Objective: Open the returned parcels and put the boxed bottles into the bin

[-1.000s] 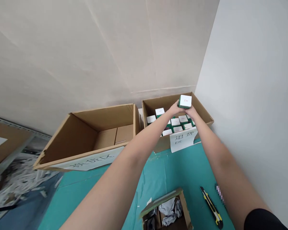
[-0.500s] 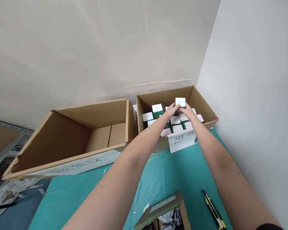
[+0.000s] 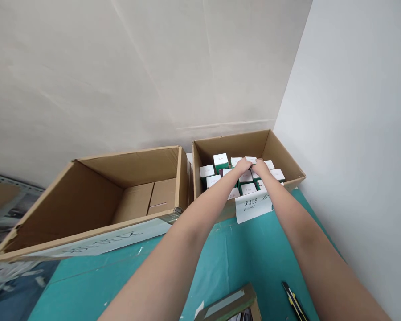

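Both my hands reach into the right cardboard box, where several small white-topped green boxes stand upright. My left hand and my right hand are close together, closed on the two sides of one small box. It sits low among the others, and only part of its white top shows. A paper sign with handwriting hangs on the front of this box.
A larger open cardboard box with a paper sign stands at the left. On the teal table lie a yellow and black utility knife and, at the bottom edge, a small opened carton. Walls rise behind and at the right.
My hands have lowered the small box from above the others down among them. The camera view has shifted slightly, so the boxes and knife appear lower.
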